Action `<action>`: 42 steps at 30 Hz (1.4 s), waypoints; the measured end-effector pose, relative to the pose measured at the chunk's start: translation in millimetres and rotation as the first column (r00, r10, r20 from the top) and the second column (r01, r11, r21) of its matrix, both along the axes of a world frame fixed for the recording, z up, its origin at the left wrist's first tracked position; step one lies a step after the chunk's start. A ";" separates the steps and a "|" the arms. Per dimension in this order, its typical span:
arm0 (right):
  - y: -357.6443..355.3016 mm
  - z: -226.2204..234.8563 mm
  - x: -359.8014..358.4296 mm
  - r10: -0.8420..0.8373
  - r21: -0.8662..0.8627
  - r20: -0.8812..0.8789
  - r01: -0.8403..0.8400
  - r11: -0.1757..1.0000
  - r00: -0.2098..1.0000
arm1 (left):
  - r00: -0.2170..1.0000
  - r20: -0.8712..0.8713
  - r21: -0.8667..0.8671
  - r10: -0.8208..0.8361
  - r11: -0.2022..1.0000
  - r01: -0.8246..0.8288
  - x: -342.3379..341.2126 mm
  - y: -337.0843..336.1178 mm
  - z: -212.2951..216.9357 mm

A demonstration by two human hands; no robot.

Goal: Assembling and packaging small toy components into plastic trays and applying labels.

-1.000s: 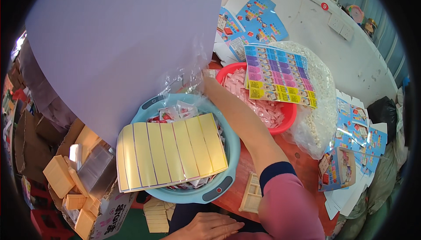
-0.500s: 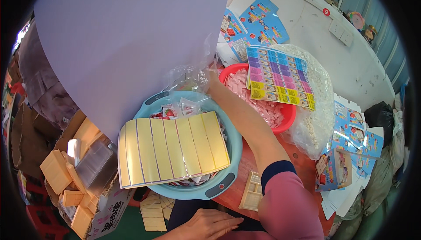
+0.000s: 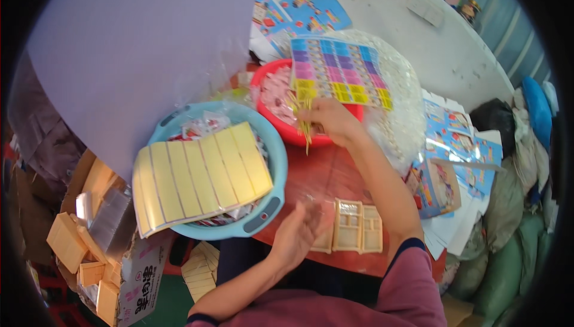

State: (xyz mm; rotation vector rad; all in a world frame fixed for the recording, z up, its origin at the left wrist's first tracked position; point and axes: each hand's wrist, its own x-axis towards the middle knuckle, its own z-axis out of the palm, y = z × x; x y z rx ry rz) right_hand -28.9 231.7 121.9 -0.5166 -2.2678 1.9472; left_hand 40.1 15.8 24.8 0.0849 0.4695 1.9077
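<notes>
Yellow strips [image 3: 307, 134], long and thin, hang in a small bunch from the right hand [image 3: 332, 120]. Its fingertips are pressed together and pinch the bunch a bit above its middle. The strips are over the near rim of the red bowl [image 3: 278, 128], up past the middle of the red tabletop [image 3: 299, 174], well away from its near edge. I cannot tell if they touch the rim. The left hand [image 3: 296, 238] is low, over the near edge of the tabletop, just left of the pale tray [image 3: 361, 229] that has small boxed parts. Its fingers look loose and a little apart, but they are blurry, and I cannot tell if they touch the thin clear film by them. To hold the bunch well, I think a snug, soft pinch is best, so no strip slips out or bends. It seems wise to keep the loose ends clear of the pink pieces [image 3: 277, 91] in the bowl and the striped sheet [image 3: 341, 73] that lies across it. The long way of the bunch runs nearly up and down. Its low ends point to the tabletop's near edge, leaning a tiny bit right. Its top ends fan out and point to the far edge, leaning a little left, toward the side with the blue basin [image 3: 277, 158].
</notes>
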 end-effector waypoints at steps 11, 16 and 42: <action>-59.5 -79.3 178.2 -0.309 0.478 -0.190 0.363 0.800 0.932 | 0.966 0.252 0.046 0.056 0.997 -0.069 37.9 86.4 -24.2; -57.3 -83.7 193.4 -0.310 0.282 -0.332 0.407 0.869 0.891 | 0.954 0.273 -0.048 0.126 0.992 -0.117 47.8 94.8 -38.7; 32.0 -105.2 263.5 -0.073 0.950 0.208 -0.183 0.252 0.976 | 0.978 0.208 -0.252 -0.020 0.965 0.074 27.3 -15.3 -48.1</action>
